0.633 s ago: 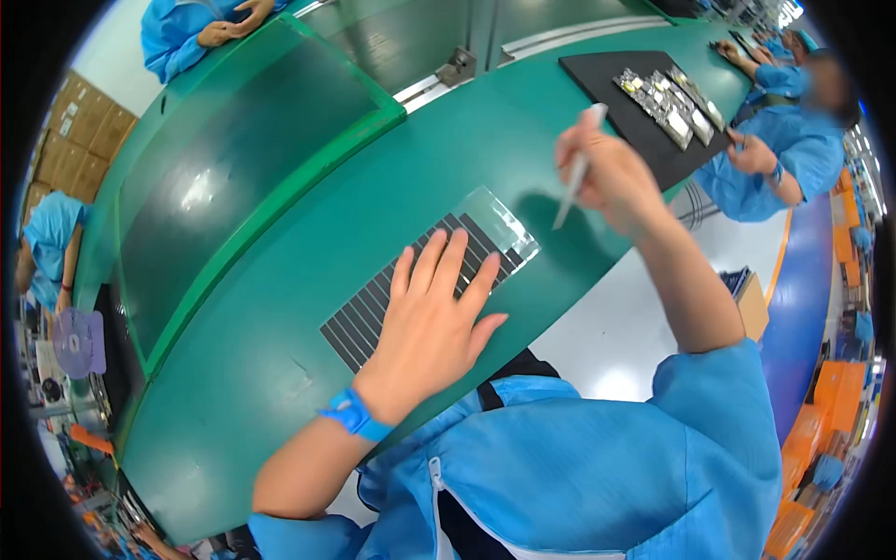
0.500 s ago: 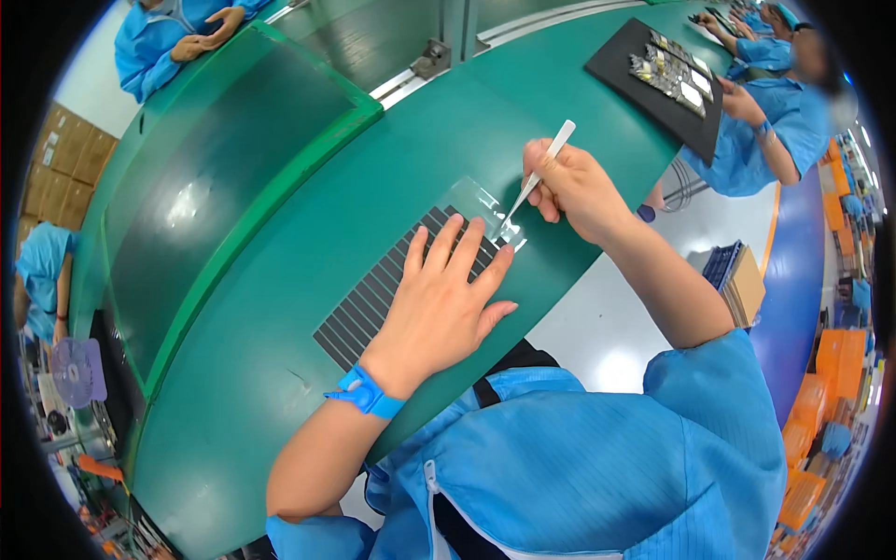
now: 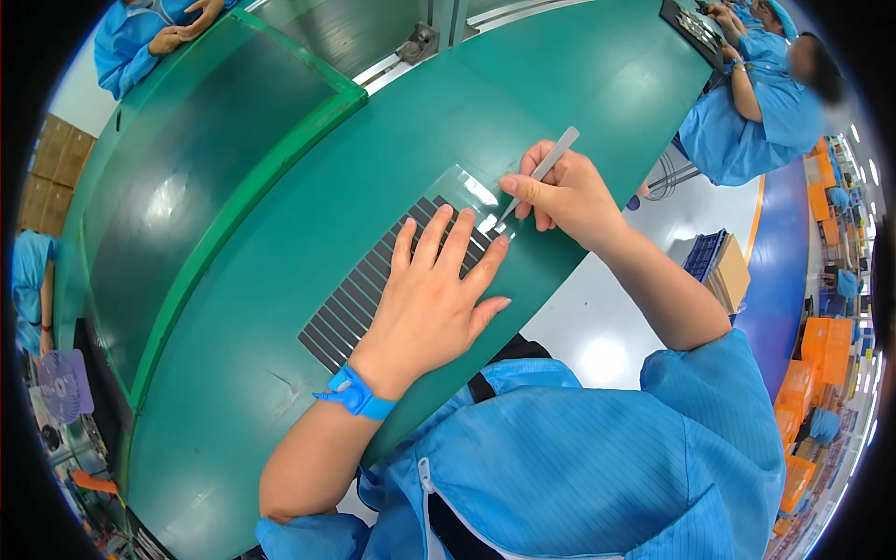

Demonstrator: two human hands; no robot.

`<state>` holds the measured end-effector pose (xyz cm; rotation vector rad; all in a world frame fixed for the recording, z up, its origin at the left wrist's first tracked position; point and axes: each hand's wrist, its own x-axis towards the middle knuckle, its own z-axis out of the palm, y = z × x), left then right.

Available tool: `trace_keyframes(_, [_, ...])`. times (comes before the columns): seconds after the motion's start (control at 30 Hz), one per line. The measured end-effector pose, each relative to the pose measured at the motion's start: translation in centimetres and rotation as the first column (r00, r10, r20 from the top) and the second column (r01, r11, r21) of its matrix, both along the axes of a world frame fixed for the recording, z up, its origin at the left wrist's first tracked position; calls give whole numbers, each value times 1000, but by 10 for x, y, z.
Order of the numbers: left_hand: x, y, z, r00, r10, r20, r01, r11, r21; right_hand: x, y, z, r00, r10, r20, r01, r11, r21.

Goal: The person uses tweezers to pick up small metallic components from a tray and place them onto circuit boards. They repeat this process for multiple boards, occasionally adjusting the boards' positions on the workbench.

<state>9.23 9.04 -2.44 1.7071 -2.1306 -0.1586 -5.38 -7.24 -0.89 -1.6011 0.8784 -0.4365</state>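
Observation:
On the green tabletop lies a clear sheet [image 3: 452, 185] bearing a row of dark strips [image 3: 347, 317]. My left hand [image 3: 431, 291] rests flat across the strips with its fingers spread, holding nothing. A pair of white tweezers [image 3: 554, 157] is pinched in my right hand [image 3: 569, 191]. Their tips point down at the sheet's right end, close to the left fingertips. Whether the tips grip a strip or the film is too small to tell. A blue wrist strap [image 3: 357, 394] circles my left wrist.
A green-framed dark panel [image 3: 205, 187] stands along the table's left side. A co-worker in blue [image 3: 756, 121] sits at the far right beside a black tray [image 3: 693, 30]. Another person's hands [image 3: 182, 33] show at the upper left. A blue crate with cardboard [image 3: 719, 266] stands right of the table.
The tweezers have shifted slightly while staying over the sheet's right end. My left hand stays on the strips. The co-worker's black tray has moved away toward the far right.

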Motion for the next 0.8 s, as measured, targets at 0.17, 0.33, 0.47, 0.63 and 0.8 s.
trace_keyframes(0.17, [0, 0, -2, 1000, 3, 10, -3, 1000, -11, 1, -2, 0, 1000, 9, 21, -10, 1000, 14])
trace_keyframes(0.33, [0, 1, -2, 1000, 5, 5, -5, 1000, -9, 0, -1, 1, 1000, -5, -6, 5, 1000, -14])
trace_keyframes(0.47, [0, 3, -2, 1000, 3, -5, -3, 1000, -15, 2, 4, 1, 1000, -10, 1, 10, 1000, -13])
trace_keyframes(0.63, [-3, 5, -4, 1000, 3, -6, -4, 1000, -30, -3, 6, -2, 997, -39, 65, 35, 998, 55])
trace_keyframes(0.8, [-6, 1, -5, 1000, 1, -11, -2, 999, -52, -5, 3, -5, 963, -149, 224, 119, 983, 141])
